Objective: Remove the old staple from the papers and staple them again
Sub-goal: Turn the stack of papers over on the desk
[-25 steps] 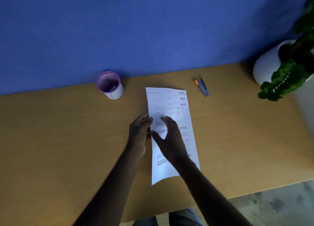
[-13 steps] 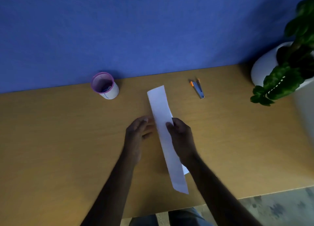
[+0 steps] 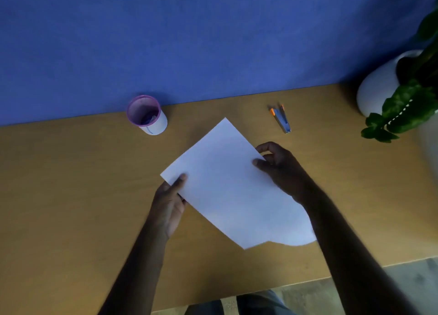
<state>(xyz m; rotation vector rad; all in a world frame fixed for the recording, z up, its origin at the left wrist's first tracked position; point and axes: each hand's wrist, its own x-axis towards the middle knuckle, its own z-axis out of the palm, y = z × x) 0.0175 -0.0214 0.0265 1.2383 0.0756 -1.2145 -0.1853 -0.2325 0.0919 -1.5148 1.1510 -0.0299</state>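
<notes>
The white papers [image 3: 227, 186] are held blank side up over the wooden desk [image 3: 71, 196], turned diagonally. My left hand [image 3: 169, 202] pinches their left corner, thumb on top. My right hand [image 3: 280, 166] grips the right edge, thumb on top and fingers curled behind. The staple itself is not visible on this face. A small orange-and-blue stapler or staple remover [image 3: 280, 119] lies on the desk beyond my right hand, apart from the papers.
A purple-rimmed white cup [image 3: 147, 114] with small items inside stands at the back of the desk, left of the papers. A white pot [image 3: 376, 84] with a green plant [image 3: 407, 106] sits at the far right. A blue wall backs the desk.
The papers lay printed side up a second ago. Both hands lifted and flipped them over, edge-on half a second ago, and the blank side now faces up, rotated diagonally.
</notes>
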